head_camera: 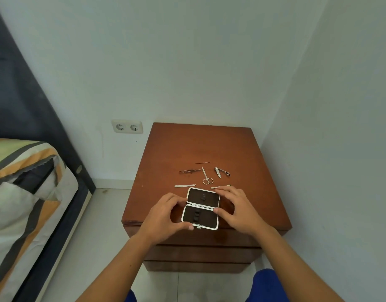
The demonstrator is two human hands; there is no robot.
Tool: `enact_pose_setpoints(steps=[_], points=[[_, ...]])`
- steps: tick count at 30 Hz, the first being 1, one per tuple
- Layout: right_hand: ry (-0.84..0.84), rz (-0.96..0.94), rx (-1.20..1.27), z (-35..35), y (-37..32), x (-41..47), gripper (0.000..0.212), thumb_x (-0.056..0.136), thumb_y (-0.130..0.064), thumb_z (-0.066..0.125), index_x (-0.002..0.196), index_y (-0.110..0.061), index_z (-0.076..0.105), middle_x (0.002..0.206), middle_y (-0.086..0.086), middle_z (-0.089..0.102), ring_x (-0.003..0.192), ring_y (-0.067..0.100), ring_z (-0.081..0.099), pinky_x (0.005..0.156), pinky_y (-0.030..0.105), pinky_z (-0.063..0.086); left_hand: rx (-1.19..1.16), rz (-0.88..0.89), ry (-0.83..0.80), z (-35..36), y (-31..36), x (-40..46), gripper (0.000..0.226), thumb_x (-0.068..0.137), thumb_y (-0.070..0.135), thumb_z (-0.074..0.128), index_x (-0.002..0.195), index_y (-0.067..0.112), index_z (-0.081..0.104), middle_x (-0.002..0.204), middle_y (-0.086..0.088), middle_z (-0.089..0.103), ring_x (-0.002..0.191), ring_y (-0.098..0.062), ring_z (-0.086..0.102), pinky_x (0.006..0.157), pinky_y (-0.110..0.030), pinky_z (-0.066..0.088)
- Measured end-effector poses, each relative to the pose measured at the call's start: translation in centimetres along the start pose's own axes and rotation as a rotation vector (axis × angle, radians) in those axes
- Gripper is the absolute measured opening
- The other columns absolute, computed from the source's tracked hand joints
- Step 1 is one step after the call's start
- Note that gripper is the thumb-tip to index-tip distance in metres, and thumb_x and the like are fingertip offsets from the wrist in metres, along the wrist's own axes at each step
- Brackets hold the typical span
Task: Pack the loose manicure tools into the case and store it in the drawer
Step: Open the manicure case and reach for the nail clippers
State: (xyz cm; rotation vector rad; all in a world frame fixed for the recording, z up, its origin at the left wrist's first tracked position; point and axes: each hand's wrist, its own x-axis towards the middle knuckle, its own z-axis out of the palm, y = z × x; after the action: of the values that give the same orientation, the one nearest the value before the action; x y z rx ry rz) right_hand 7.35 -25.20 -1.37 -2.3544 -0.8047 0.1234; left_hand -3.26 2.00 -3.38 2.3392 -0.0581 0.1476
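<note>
**Case open on the counter, tools not yet packed**

Lying open near the front edge of the counter (170, 149): the case (201, 209), two dark-lined halves hinged across the middle, long axis running near to far, small elastic loops inside, no tool seated in them. Framed on both sides by the hands. Left hand (165, 216) at the left edge, fingers (179, 200) curled and gripping: fingertips at the hinge line, thumb against the near corner. Right hand (237, 211) at the right edge, thumb touching the near half's rim, fingers spread, fairly straight and loose over the counter beside the far half, clasping nothing.

Just beyond the case, farther back on the counter, the loose tools in a scatter: nail file (185, 185) far-left, close to the far rim of the case; cuticle pusher (220, 186) right beside the right fingertips; scissors (206, 177) straight behind, points away; tweezers (189, 171) to the left of them; nail clipper (221, 172) to the right; a thin pin-like piece (203, 163) farthest back.

Deciding relation for the coming move: tools all on the far side of the case, cuticle pusher nearest, practically under the right fingertips, lying crosswise left to right. Probably a right-hand pick while the left steadies the case.

Below the counter top, drawer fronts (200, 251), all closed. Bed (24, 192) off to the left, wall socket (127, 127) behind.
</note>
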Motion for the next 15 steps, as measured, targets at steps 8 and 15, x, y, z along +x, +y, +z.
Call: enact_pose_setpoints(steps=[8, 15], points=[[0.011, -0.048, -0.063, 0.4, 1.3, -2.3, 0.043, 0.094, -0.051, 0.071, 0.13, -0.028, 0.071, 0.129, -0.022, 0.053, 0.126, 0.005, 0.042, 0.107, 0.017, 0.033, 0.041, -0.002, 0.031, -0.9, -1.8, 0.3, 0.038, 0.084, 0.047, 0.085, 0.119, 0.038, 0.073, 0.115, 0.024, 0.064, 0.113, -0.002, 0.058, 0.094, -0.028, 0.054], [0.175, -0.029, 0.031, 2.0, 0.8, -4.5, 0.019, 0.09, -0.037, 0.08, 0.107, -0.029, 0.081, 0.11, -0.022, 0.062, 0.114, 0.008, 0.053, 0.097, 0.01, 0.037, 0.083, 0.033, 0.074, -1.2, -2.1, 0.4, 0.039, 0.093, 0.038, 0.078, 0.13, 0.028, 0.072, 0.117, 0.019, 0.064, 0.117, 0.0, 0.051, 0.104, -0.028, 0.048]])
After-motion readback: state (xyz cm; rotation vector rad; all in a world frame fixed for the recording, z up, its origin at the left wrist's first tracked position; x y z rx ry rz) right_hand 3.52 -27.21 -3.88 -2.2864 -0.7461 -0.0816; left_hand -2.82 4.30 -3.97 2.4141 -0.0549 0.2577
